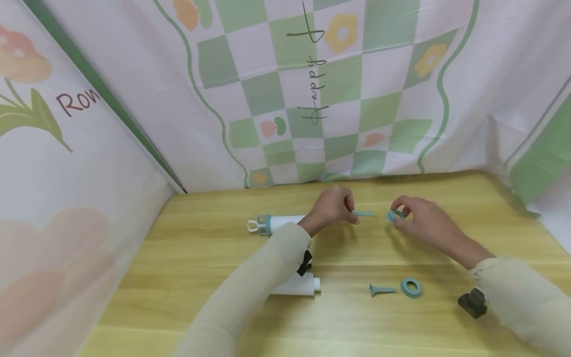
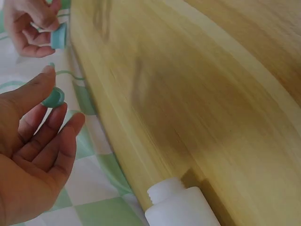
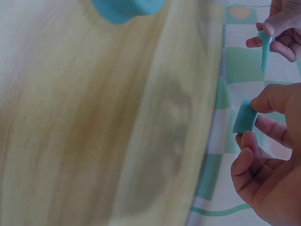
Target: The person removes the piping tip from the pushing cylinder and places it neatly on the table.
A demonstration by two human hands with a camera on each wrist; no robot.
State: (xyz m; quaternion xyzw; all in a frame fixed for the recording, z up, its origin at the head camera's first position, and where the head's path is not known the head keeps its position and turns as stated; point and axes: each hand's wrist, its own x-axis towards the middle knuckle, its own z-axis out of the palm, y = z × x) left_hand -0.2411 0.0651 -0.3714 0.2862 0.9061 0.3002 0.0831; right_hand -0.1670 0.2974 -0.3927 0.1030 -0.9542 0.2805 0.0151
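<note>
Between thumb and fingertips, my left hand point(image 1: 332, 204) pinches a teal nozzle point(image 3: 265, 52) by its flared end, its thin stem pointing toward the other hand. My right hand point(image 1: 426, 220) grips a teal ring cap point(image 3: 245, 117) by its rim, held up on edge. A short gap separates the nozzle tip from the ring in the head view. Both pieces are above the table. Below my left wrist lies a white tube-like bottle point(image 1: 285, 221) with a teal collar and white loop at its left end; my wrist hides its right end.
Nearer the front lies a second white bottle point(image 1: 298, 286) with a bare threaded neck, partly behind my left sleeve. To its right on the wooden table point(image 1: 214, 277) are another teal nozzle point(image 1: 381, 290) and ring cap point(image 1: 411, 288). A checkered cloth point(image 1: 341, 99) hangs behind the table.
</note>
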